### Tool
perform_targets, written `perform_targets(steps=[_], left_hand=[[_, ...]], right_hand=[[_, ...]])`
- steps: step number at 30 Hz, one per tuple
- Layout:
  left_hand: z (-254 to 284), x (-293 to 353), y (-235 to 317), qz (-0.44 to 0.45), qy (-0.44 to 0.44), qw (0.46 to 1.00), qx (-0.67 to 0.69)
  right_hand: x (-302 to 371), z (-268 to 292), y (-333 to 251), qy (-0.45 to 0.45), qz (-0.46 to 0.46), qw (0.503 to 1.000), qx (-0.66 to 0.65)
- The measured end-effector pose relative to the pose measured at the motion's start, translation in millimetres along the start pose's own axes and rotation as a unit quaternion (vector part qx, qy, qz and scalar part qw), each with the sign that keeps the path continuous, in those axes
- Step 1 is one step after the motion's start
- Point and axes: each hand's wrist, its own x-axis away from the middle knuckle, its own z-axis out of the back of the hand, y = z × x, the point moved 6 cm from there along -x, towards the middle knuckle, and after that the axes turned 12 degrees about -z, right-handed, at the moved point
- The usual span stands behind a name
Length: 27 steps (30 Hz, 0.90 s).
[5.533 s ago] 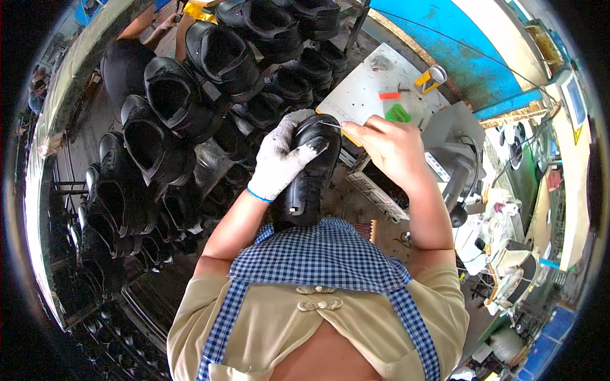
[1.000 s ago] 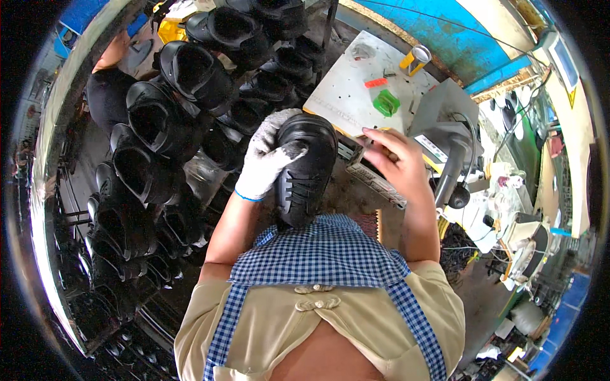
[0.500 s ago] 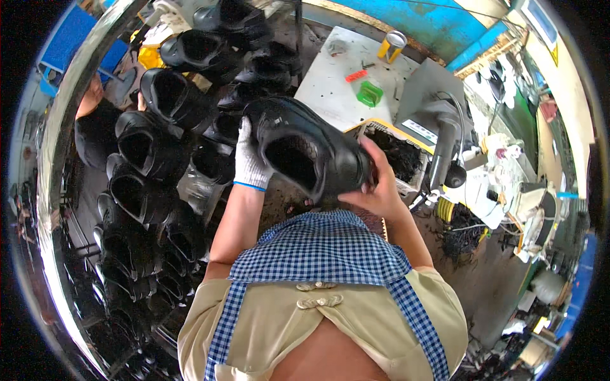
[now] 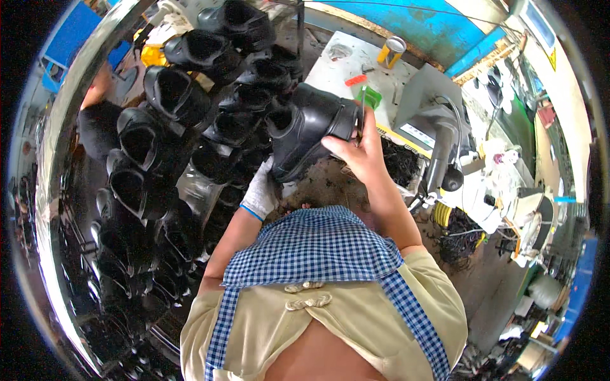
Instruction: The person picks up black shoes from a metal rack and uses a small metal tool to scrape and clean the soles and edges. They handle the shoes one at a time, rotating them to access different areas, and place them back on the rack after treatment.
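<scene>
A black leather shoe [image 4: 314,120] is held up in front of my chest, tipped so its smooth side faces up and its opening points to the left. My left hand [image 4: 264,189], in a white knit glove with a blue cuff, supports it from below at the sole edge, its fingertips hidden. My bare right hand [image 4: 360,147] is closed around the shoe's right end, thumb on the near side. Beside the right fingers stands a thin, dark metal-looking strip [image 4: 363,108]; I cannot tell what it is.
Racks of black shoes [image 4: 136,143] fill the left. Ahead is a white table [image 4: 330,66] with a yellow can [image 4: 391,52], a green piece [image 4: 370,95] and an orange one. A grey machine [image 4: 422,95] with a black arm stands right. A co-worker [image 4: 98,124] is at far left.
The shoe has turned from opening-up to lying on its side. My left hand has moved lower, under it; my right hand has risen and grips its end. The co-worker has shifted.
</scene>
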Motion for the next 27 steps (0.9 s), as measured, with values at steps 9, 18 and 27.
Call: perform_targets(steps=[9,18,27], left_hand=[[28,6,41,-0.134,0.049,0.99,-0.01],[18,6,94,-0.311,-0.122,0.942,-0.016],[-12,-33,89,-0.172,-0.071,0.976,-0.113]], right_hand=[[-34,27,15,-0.081,-0.1,0.987,0.098],[14,42,-15,-0.049,0.034,0.942,0.331],[13,65,31,0.058,-0.17,0.982,-0.059]])
